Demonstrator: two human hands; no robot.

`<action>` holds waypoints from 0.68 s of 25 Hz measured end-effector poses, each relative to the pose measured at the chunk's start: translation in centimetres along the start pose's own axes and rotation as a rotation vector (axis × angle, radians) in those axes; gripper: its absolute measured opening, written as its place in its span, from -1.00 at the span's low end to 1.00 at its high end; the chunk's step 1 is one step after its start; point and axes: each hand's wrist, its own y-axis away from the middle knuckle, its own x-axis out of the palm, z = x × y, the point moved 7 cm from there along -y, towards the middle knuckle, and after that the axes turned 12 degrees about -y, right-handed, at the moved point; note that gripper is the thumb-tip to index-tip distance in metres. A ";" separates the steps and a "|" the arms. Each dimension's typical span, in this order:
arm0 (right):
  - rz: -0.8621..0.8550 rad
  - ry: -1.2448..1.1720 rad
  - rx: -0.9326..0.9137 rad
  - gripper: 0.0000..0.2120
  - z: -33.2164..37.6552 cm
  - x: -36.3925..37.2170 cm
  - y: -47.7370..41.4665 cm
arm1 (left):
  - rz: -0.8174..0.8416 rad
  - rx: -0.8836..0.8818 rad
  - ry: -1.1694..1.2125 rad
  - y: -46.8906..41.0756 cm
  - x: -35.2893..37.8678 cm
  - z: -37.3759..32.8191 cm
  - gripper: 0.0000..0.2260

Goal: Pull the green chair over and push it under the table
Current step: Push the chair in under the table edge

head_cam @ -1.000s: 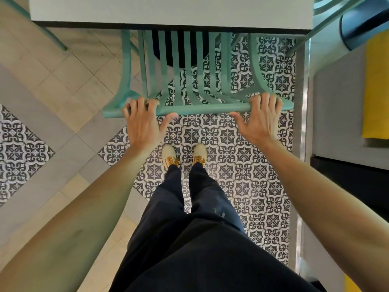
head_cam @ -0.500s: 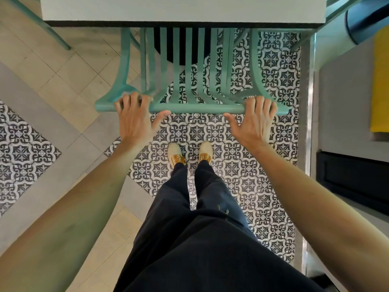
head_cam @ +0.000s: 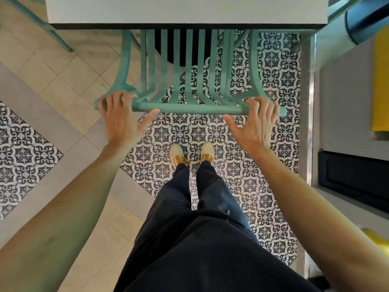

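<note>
A: Gripping the top rail of the green chair [head_cam: 189, 107] at both ends. Left hand [head_cam: 121, 123] at the left corner, fingers curled over the rail, thumb splayed out under it, not clamped. Right hand [head_cam: 255, 123] at the right end, same story: fingers draped over the top, thumb loose and apart from the rail.

B: Position of the chair?

A: Seat hidden beneath the table [head_cam: 187, 11]; only the slatted back sticks out past the near edge. Looks nearly home, judging by that.

B: Risks from here?

A: Several, all guesses. Loose thumbs mean a weak hold, so an uneven shove likely skews the chair, one leg catching the dark round table base [head_cam: 181, 47] seen through the slats. Second: fingers over the rail. Pushing further probably brings the knuckles close to the table edge, possible pinch. Third: another green frame [head_cam: 347, 9] at upper right, close to the table corner; drifting right may knock it. Metal strip [head_cam: 311, 123] along the right side of the patterned floor [head_cam: 273, 165] also close by, could snag a leg if raised. Cannot tell whether raised.

B: Feet clear?

A: Shoes [head_cam: 192, 153] well back of the rail, both flat on the tiles. No trip risk visible.

B: Any brands, labels, text?

A: None readable. Orange marking on the shoes, too small to make out. Small mark on the dark trousers [head_cam: 210, 239], illegible. Nothing on chair or table.
</note>
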 end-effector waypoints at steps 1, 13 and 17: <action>0.007 0.005 -0.001 -0.30 0.1 0.2 0.2 | 0.014 -0.003 -0.014 0.0 0.3 0.4 -0.36; -0.013 -0.041 -0.065 -0.33 -1.9 0.5 -1.2 | 0.008 -0.040 -0.088 0.3 0.5 -1.3 -0.34; 0.007 -0.032 -0.074 -0.33 -2.8 0.2 -1.6 | -0.002 -0.048 -0.068 0.5 0.2 -2.4 -0.31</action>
